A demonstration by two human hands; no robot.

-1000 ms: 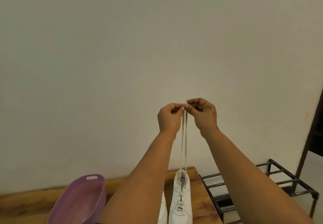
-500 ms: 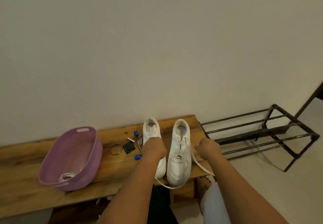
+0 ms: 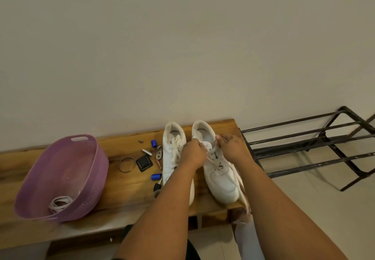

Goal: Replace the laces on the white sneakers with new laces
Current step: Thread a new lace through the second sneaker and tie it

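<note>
Two white sneakers stand side by side on the desk (image 3: pixel 129 190), toes toward the person. Over the right sneaker (image 3: pixel 220 170), the left hand (image 3: pixel 191 154) and right hand (image 3: pixel 231 148) each pinch its lace (image 3: pixel 239 180), whose ends trail past the desk edge. The left sneaker (image 3: pixel 172 152) is laced. A purple basket (image 3: pixel 89 180) sits well left, holding a coiled lace (image 3: pixel 59 203).

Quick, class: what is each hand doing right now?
Left hand: fingers curled, pinching the lace over the right-side sneaker.
Right hand: fingers curled, pinching the same lace.
</note>
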